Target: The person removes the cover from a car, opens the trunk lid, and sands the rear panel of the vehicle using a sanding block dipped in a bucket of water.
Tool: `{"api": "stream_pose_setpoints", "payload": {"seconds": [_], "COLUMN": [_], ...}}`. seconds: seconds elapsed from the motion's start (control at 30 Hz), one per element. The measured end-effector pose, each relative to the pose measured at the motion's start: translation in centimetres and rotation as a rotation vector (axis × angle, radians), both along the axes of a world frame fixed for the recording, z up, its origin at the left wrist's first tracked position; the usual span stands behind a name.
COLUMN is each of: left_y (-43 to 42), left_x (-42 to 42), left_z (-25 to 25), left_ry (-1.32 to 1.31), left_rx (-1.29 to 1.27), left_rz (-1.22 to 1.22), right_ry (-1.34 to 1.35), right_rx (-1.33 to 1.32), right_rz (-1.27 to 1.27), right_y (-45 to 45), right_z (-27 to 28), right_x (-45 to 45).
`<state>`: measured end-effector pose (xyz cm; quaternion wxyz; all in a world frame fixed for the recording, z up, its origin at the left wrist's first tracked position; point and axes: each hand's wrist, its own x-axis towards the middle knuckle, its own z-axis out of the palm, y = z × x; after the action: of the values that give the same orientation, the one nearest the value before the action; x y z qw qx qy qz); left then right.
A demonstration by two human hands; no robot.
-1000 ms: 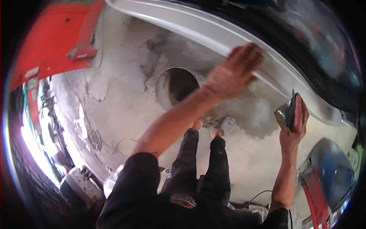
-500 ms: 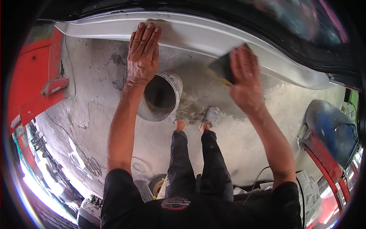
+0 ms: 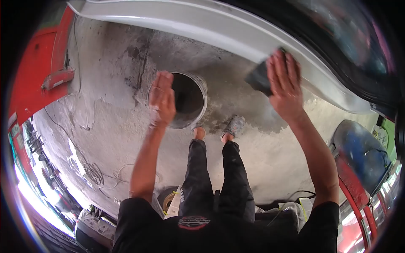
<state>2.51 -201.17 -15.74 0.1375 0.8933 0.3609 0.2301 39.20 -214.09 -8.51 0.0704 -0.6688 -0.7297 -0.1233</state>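
My right hand (image 3: 286, 86) presses a dark sheet of sandpaper (image 3: 258, 79) at the lower edge of a long silver-grey panel (image 3: 185, 26). The sheet juts out left of the fingers; the rest is hidden under them. My left hand (image 3: 162, 99) is off the panel, held in the air above the left rim of a round bucket (image 3: 204, 99). Its fingers are stretched out, somewhat blurred, and nothing shows in them. Dark liquid seems to fill part of the bucket, which stands on the concrete floor.
Close in front of my feet (image 3: 234, 125) is the bucket, with damp patches on the floor around it. A red panel (image 3: 36, 71) stands at left, and a cable (image 3: 95, 173) lies coiled on the floor. At right is a blue-grey seat (image 3: 360, 152) with a red frame.
My left hand has left the silver-grey panel and come down and back over the bucket. My right hand has shifted slightly right with the sandpaper. The panel sits higher in view.
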Motion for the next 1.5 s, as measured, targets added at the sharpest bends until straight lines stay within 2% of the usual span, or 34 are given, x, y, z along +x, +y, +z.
{"api": "stream_pose_setpoints", "payload": {"seconds": [0.1, 0.2, 0.27, 0.37, 0.47, 0.63, 0.77, 0.83, 0.93, 1.03, 1.1, 1.23, 1.37, 1.5], "left_y": [-5.2, -7.5, -7.8, -6.7, -6.4, -6.9, -7.2, -7.2, -7.6, -7.6, -7.4, -6.7, -5.4, -4.6], "left_x": [1.4, 2.4, 1.3, -2.6, -6.4, -4.0, -4.2, -6.8, -9.6, -9.5, -7.8, -7.1, -10.3, -10.7], "left_z": [-1.2, -1.6, -1.7, -2.2, -3.6, -2.6, -2.4, -3.0, -3.6, -3.2, -2.7, -1.5, -1.4, -1.1], "left_ry": [0.052, 0.029, 0.029, 0.042, 0.063, 0.038, 0.01, 0.025, 0.05, 0.043, 0.022, -0.023, -0.052, -0.032], "left_rx": [-0.171, -0.267, -0.293, -0.312, -0.28, -0.306, -0.323, -0.358, -0.372, -0.373, -0.365, -0.376, -0.409, -0.405], "left_rz": [-0.067, -0.113, -0.079, 0.037, 0.12, 0.148, 0.116, 0.178, 0.251, 0.266, 0.204, 0.178, 0.289, 0.319], "right_ry": [-0.005, 0.027, 0.056, -0.123, -0.203, -0.103, -0.083, -0.206, -0.217, -0.049, -0.132, -0.01, -0.133, -0.041], "right_rx": [0.087, 0.09, 0.041, -0.032, -0.017, 0.056, 0.066, -0.02, 0.031, 0.146, 0.197, 0.121, -0.022, 0.098], "right_rz": [0.102, 0.168, 0.22, 0.139, 0.1, 0.202, 0.297, 0.239, 0.183, 0.284, 0.26, 0.308, 0.164, 0.237], "right_y": [6.8, 9.3, 6.8, 0.4, 1.2, 12.8, 11.1, 7.1, 7.6, 15.6, 19.6, 16.0, 7.2, 14.8], "right_z": [-0.2, 0.5, 1.6, 1.4, 0.6, 0.7, 1.7, 2.1, 2.1, 0.3, 1.2, 1.9, 1.9, 0.9], "right_x": [-5.6, -7.4, -4.2, 0.8, -0.2, -9.7, -6.6, -3.7, -5.5, -10.9, -15.0, -11.7, -5.9, -10.8]}}
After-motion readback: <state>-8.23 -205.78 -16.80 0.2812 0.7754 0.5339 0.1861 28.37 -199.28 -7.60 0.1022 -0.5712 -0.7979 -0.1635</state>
